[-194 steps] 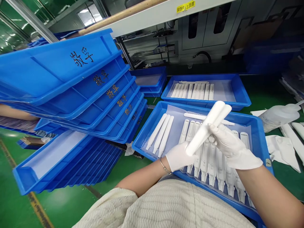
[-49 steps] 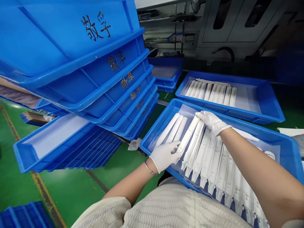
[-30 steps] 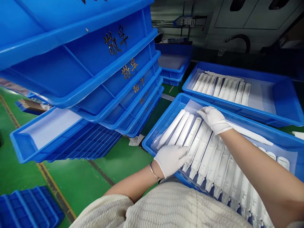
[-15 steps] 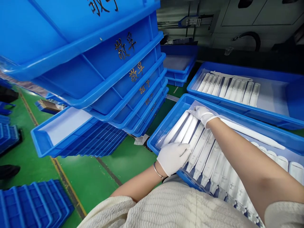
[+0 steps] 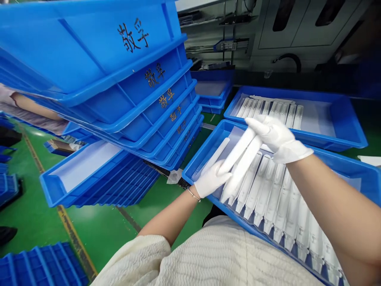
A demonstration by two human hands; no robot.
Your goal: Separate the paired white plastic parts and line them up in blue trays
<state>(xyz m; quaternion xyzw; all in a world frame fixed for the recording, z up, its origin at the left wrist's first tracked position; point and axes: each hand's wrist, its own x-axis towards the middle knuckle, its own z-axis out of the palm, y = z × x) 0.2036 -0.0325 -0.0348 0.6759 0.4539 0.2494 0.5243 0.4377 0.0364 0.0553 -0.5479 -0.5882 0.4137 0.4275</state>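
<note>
Both my hands wear white gloves. My left hand [image 5: 212, 180] and my right hand [image 5: 275, 137] together hold two long white plastic pieces [image 5: 242, 161] lifted just above the near blue tray [image 5: 205, 149]. My left hand grips their lower ends, my right hand their upper ends. One white piece [image 5: 214, 155] still lies at the tray's left end. A row of several clear-white moulded parts [image 5: 276, 198] fills the tray to the right, on a clear liner.
A second blue tray [image 5: 345, 119] with several similar parts lies behind. A tall leaning stack of blue trays [image 5: 113, 95] with gold characters stands at left, over a lined tray [image 5: 77, 167]. Green floor lies below; grey machinery stands at the back.
My hands were pressing white pieces flat at the tray's left end; now they have lifted two of them off the tray. One piece stays behind.
</note>
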